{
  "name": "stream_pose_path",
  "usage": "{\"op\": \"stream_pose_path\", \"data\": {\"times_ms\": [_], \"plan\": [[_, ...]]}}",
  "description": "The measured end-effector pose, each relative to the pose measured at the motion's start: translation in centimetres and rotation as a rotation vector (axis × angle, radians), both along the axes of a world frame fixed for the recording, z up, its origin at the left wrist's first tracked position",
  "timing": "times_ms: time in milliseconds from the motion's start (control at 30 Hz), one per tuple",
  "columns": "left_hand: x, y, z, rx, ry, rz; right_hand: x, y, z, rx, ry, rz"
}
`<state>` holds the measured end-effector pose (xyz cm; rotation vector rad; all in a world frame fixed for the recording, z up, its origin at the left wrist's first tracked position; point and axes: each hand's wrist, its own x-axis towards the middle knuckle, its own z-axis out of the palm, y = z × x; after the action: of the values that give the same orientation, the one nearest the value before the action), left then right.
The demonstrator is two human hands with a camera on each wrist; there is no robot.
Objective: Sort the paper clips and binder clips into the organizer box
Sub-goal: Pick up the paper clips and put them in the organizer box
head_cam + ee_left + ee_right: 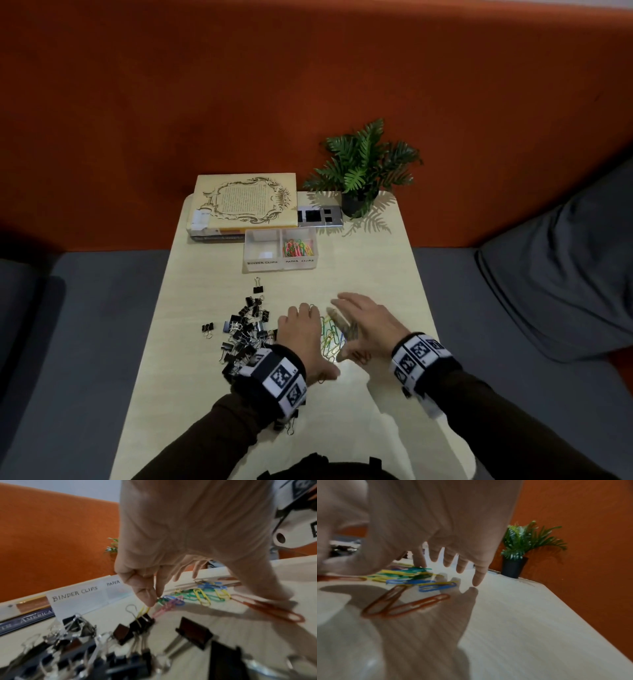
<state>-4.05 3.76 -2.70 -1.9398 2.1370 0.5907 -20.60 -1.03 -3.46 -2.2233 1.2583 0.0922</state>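
Two hands flank loose paper clips (331, 337) on the near surface (370, 274): left hand (305, 337) fingers curled down, pinching nothing clearly; right hand (364, 323) fingers spread. Next, gather them for the far organizer box (280, 265), its right compartment.

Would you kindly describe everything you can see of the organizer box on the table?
The organizer box is a small, low, translucent container that looks like plastic, open at the top and split by a wall into two compartments side by side. Handwritten labels on its front read BINDER CLIPS on the left and PAPER CLIPS on the right. The left compartment holds no clips, only a small white patch on its floor; the right holds coloured paper clips. It sits upright on the table, just in front of the stacked books. Neither hand touches it.
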Motion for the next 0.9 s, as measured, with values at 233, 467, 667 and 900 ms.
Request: {"op": "stream_pose_path", "data": {"times_ms": [233, 467, 667, 900], "plan": [[0.0, -1.2, -1.2, 0.037, 0.102, 0.129, 0.6, 0.9, -1.5, -0.043, 0.107, 0.228], [0.8, -1.9, -1.7, 0.024, 0.034, 0.023, 0.9, 4.0, -2.9, -0.219, -0.109, -0.089], [1.2, -2.0, -2.2, 0.004, 0.125, 0.098, 1.3, 3.6, -2.5, -0.103, -0.144, -0.26], [2.4, -3.7, -0.1, 0.039, 0.321, 0.279, 0.7, 3.4, -2.5, -0.019, -0.242, -0.474]]}}
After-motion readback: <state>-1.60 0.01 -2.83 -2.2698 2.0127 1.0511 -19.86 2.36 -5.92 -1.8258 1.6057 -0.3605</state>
